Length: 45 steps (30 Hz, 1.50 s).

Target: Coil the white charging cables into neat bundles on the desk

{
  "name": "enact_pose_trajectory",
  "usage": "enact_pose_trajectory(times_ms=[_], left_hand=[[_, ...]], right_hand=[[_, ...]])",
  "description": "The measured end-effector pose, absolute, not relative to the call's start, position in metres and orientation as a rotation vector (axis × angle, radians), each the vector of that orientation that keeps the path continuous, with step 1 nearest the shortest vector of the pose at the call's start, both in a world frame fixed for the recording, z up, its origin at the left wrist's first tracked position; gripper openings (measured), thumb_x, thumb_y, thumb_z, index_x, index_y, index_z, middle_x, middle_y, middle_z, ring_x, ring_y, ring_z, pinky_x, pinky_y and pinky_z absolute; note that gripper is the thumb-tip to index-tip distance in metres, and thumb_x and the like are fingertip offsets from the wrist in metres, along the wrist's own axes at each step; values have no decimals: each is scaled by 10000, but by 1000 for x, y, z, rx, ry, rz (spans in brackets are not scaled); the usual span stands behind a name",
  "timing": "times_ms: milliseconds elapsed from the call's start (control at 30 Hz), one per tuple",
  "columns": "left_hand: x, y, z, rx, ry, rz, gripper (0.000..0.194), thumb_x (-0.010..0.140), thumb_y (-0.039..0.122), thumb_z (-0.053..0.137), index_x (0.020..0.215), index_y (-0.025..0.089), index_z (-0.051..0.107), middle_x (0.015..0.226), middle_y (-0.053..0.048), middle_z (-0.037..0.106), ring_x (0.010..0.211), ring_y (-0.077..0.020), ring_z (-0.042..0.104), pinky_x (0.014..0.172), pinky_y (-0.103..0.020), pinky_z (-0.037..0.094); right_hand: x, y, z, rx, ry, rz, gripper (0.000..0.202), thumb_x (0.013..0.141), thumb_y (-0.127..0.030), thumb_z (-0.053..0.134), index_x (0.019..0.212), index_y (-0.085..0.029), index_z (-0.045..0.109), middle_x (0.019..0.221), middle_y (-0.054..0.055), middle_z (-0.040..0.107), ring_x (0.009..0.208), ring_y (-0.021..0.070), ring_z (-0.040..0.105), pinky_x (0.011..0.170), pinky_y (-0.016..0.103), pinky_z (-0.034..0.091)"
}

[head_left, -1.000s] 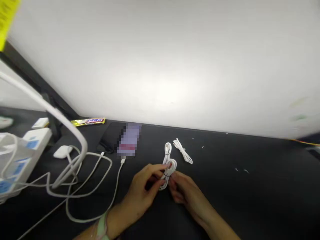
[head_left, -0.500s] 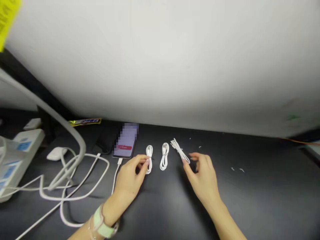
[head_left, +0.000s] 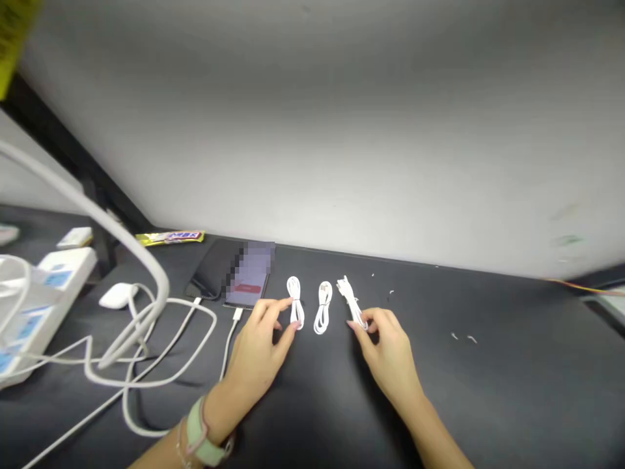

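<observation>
Three white cable bundles lie in a row on the black desk. The left bundle [head_left: 295, 303] is touched along its left side by my left hand [head_left: 263, 342], whose thumb and forefinger are apart. Between my hands rests the middle bundle [head_left: 323, 307], upright in view and untouched. My right hand [head_left: 388, 348] pinches the lower end of the right bundle [head_left: 349, 296] between thumb and forefinger. That bundle leans, its upper end pointing up and to the left.
Left of my hands lie a lit phone [head_left: 251, 273], a dark phone [head_left: 212, 267], a yellow snack wrapper [head_left: 170, 238], a white earbud-like case [head_left: 116, 296] and tangled white cables [head_left: 166, 378]. A power strip [head_left: 63, 277] stands far left. White scraps [head_left: 471, 339] lie right.
My right hand has closed on the right bundle, which has turned slightly more upright. The left bundle has tilted, and my left thumb and forefinger have spread along it.
</observation>
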State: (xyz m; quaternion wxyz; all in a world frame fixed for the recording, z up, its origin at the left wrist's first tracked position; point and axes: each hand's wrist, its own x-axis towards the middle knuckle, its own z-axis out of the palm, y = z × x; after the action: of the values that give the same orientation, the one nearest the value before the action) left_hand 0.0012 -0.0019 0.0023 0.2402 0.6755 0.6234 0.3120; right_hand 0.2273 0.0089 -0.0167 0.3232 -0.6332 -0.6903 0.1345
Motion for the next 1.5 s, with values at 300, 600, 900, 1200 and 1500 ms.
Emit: enact_pose_trajectory(times_ms=[300, 600, 900, 1200, 1500], left_hand=[[14, -12, 15, 1326, 1288, 860, 336, 882, 405, 471, 1072, 162, 604, 823, -48, 629, 591, -100, 545, 461, -185, 428], [20, -17, 16, 986, 905, 743, 438, 865, 443, 492, 1167, 128, 534, 740, -10, 536, 575, -100, 557, 387, -156, 452], [18, -13, 15, 1142, 985, 760, 330, 853, 396, 519, 1058, 139, 531, 735, -6, 546, 561, -96, 534, 421, -174, 472], [18, -21, 20, 1514, 1060, 639, 107, 811, 232, 535, 881, 153, 552, 781, -6, 541, 634, -98, 508, 515, -178, 424], [17, -21, 19, 1143, 841, 572, 246, 818, 309, 562, 1006, 168, 488, 893, -46, 579, 743, -150, 590, 476, -188, 477]], right_hand=[[203, -9, 3, -1400, -1646, 475, 104, 851, -237, 582, 766, -195, 539, 888, 54, 580, 684, 151, 533, 525, 247, 414], [174, -40, 8, -920, -1910, 467, 260, 803, 31, 489, 919, -194, 550, 921, 61, 532, 802, 149, 556, 679, 262, 491], [183, -36, 13, -1075, -1865, 666, 211, 810, -156, 564, 995, -195, 472, 857, 36, 501, 654, 139, 494, 525, 247, 433], [182, -30, 5, -1333, -2033, 766, 198, 950, -277, 401, 788, -197, 482, 769, 16, 488, 651, 142, 511, 591, 260, 402], [187, -28, 4, -1216, -2202, 607, 266, 951, -194, 330, 707, -197, 436, 712, 22, 457, 623, 148, 470, 548, 262, 353]])
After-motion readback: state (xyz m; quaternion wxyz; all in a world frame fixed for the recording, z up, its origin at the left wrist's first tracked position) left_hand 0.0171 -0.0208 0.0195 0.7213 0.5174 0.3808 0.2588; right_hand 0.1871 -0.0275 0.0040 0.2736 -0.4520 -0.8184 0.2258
